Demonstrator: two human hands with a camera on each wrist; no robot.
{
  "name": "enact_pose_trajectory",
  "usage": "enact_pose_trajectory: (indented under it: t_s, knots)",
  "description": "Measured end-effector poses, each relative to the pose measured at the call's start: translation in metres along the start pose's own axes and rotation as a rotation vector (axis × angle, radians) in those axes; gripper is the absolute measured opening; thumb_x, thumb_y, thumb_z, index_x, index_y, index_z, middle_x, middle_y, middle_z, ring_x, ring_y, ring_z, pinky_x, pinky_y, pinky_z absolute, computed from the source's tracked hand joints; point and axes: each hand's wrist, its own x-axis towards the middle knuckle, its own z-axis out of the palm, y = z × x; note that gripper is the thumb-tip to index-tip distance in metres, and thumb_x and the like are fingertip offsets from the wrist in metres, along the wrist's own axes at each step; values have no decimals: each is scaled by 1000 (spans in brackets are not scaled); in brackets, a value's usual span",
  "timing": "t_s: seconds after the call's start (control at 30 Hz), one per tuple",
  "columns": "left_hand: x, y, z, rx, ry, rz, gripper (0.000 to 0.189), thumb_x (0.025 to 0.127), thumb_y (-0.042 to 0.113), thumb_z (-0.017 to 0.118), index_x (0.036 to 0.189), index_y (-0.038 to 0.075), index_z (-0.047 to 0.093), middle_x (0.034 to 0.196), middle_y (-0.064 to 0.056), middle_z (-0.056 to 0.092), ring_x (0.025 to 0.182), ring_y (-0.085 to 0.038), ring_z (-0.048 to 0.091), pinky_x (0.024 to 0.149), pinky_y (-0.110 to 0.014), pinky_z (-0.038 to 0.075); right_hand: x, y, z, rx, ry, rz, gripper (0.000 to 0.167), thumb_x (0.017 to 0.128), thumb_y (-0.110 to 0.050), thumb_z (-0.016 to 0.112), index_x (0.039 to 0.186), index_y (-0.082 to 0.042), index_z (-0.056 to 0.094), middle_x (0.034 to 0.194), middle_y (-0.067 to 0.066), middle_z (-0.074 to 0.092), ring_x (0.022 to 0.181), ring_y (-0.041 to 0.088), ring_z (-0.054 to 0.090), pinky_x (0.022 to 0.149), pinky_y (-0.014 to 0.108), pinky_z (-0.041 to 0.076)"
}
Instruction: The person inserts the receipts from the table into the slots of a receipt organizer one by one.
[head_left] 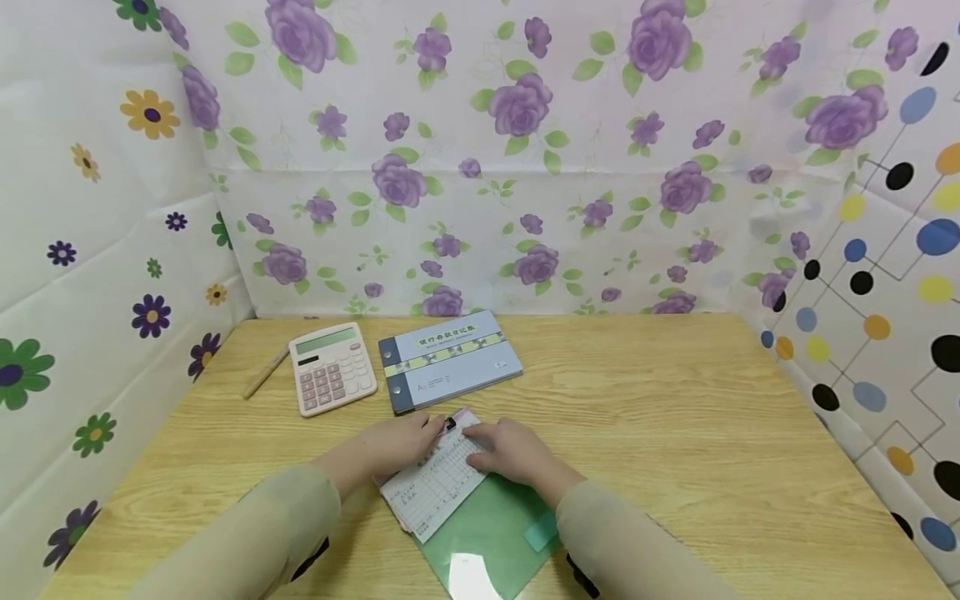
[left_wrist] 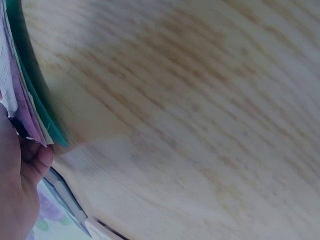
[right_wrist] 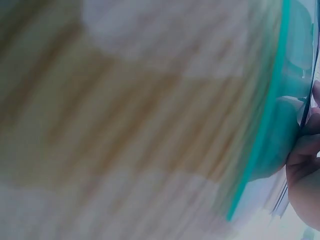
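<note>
A stack of printed paper slips (head_left: 438, 487), held at its top by a black binder clip (head_left: 450, 423), lies slanted over a green plastic folder (head_left: 487, 525). My left hand (head_left: 401, 442) grips the stack's upper left edge beside the clip. In the left wrist view its fingertips (left_wrist: 44, 159) are at the corner of white and pink sheets above the green folder edge (left_wrist: 55, 131). From the right, my right hand (head_left: 513, 450) holds the stack's upper right side, thumb and finger over the top sheet. The right wrist view shows its curled fingers (right_wrist: 305, 147) by the folder.
Just beyond the hands lies a blue-grey account book (head_left: 453, 358) with Chinese lettering. Left of it are a pink and white calculator (head_left: 332, 371) and a pen (head_left: 266, 372). The wooden table (head_left: 675, 417) meets patterned cloth walls at the back and sides.
</note>
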Motion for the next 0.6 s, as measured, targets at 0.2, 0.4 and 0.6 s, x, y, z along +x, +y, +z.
enact_pose_trajectory:
  t_s: [0.2, 0.4, 0.6]
  knots:
    - [0, 2, -2, -158, -30, -121, 57, 95, 64, 18, 95, 18, 51, 73, -9, 52, 55, -23, 51, 43, -36, 41, 0, 0, -1, -8, -5, 4, 46, 87, -40, 65, 128, -20, 59, 101, 8, 64, 85, 19, 54, 75, 36, 45]
    - [0, 4, -5, -37, -2, -34, 51, 100, 53, 17, 98, 16, 53, 78, -5, 51, 75, -20, 52, 70, -40, 41, 1, -4, 1, -36, 28, 20, 47, 88, -42, 63, 129, -19, 58, 106, 9, 66, 104, 29, 58, 87, 42, 45]
    - [1, 5, -6, -40, -11, -26, 52, 100, 51, 16, 97, 15, 53, 76, -5, 52, 72, -19, 52, 73, -41, 41, 1, -6, 0, -38, 24, 45, 48, 89, -43, 62, 131, -20, 57, 107, 9, 66, 105, 30, 57, 87, 42, 45]
